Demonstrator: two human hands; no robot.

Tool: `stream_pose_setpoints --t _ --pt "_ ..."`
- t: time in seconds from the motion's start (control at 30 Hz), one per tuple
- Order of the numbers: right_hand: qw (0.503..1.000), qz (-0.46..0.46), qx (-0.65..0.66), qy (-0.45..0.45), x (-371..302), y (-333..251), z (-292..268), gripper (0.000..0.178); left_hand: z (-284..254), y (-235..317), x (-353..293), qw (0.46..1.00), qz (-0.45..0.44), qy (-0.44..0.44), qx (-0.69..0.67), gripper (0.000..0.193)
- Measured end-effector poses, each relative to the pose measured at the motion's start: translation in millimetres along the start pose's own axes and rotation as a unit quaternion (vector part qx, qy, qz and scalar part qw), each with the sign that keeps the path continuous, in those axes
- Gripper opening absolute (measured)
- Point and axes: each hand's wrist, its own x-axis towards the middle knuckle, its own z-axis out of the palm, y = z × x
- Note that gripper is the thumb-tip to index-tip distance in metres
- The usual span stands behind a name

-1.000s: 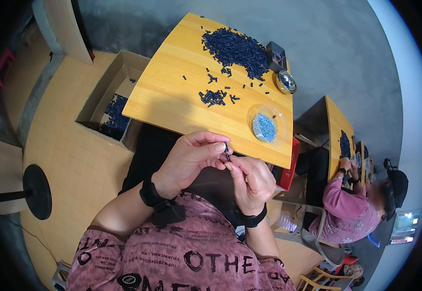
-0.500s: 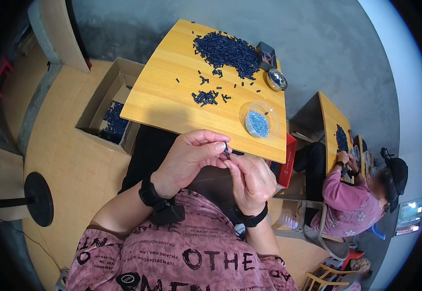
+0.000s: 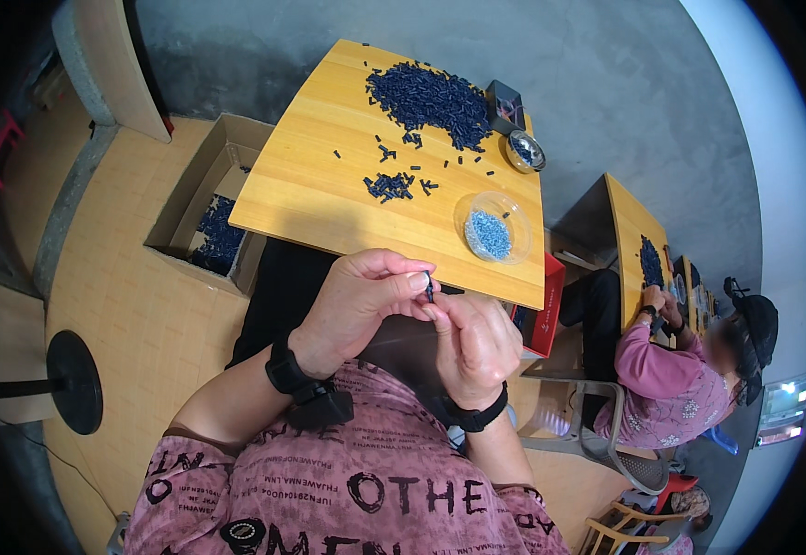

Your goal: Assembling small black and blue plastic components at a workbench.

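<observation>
Between my fingertips, just off the table's front edge, is a small dark cylindrical piece [image 3: 429, 288]. My left hand [image 3: 377, 289] pinches it between thumb and forefinger. From the other side my right hand [image 3: 479, 338] has thumb and fingers closed at its lower end; whether a second tiny part is in them is too small to tell. On the wooden table [image 3: 301, 176] lie a large heap of similar dark pieces [image 3: 431, 102] and a smaller cluster [image 3: 389, 187]. A clear round tub [image 3: 520, 222] of small bluish-silver parts [image 3: 489, 235] stands near the right edge.
A dark box [image 3: 505, 106] and a small bowl [image 3: 524, 151] stand at the far right of the table. A cardboard box [image 3: 170, 227] holding dark pieces is on the floor to the left. Right, a person [image 3: 667, 379] works at another table [image 3: 627, 240]; a red box [image 3: 544, 319] sits between.
My right hand has shifted slightly left, and the piece between my fingers stands a little more upright. My left hand keeps nearly the same place.
</observation>
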Motion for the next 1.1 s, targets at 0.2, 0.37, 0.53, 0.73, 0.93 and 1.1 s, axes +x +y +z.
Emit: stream_pose_setpoints --t 0.2,0.37,0.53,0.73,0.93,1.1 --pt "0.999 -0.029 -0.016 -0.002 -2.1 3.4 2.8 0.019 -0.9 -1.4 0.5 1.000 -0.006 0.006 -0.015 0.017" --pt "0.998 -0.054 -0.039 -0.004 -1.5 4.5 5.3 0.021 -0.4 -0.5 -0.9 1.000 -0.005 0.013 -0.003 0.016" --pt "0.997 -0.073 -0.028 -0.015 0.8 8.3 2.3 0.027 -0.2 1.2 -2.5 1.000 -0.005 0.017 0.009 0.017" --pt "0.998 -0.055 0.003 -0.030 9.2 8.6 -3.7 0.039 -2.1 4.0 -7.5 1.000 -0.015 -0.017 -0.001 0.028" --pt "0.993 -0.080 0.044 -0.080 11.6 13.9 -3.6 0.046 -4.0 6.0 -6.0 0.998 -0.001 -0.060 0.029 0.038" --pt "0.990 -0.078 0.046 -0.111 9.7 16.7 -5.8 0.050 -4.9 4.1 -5.2 0.997 0.005 -0.070 0.042 0.041"
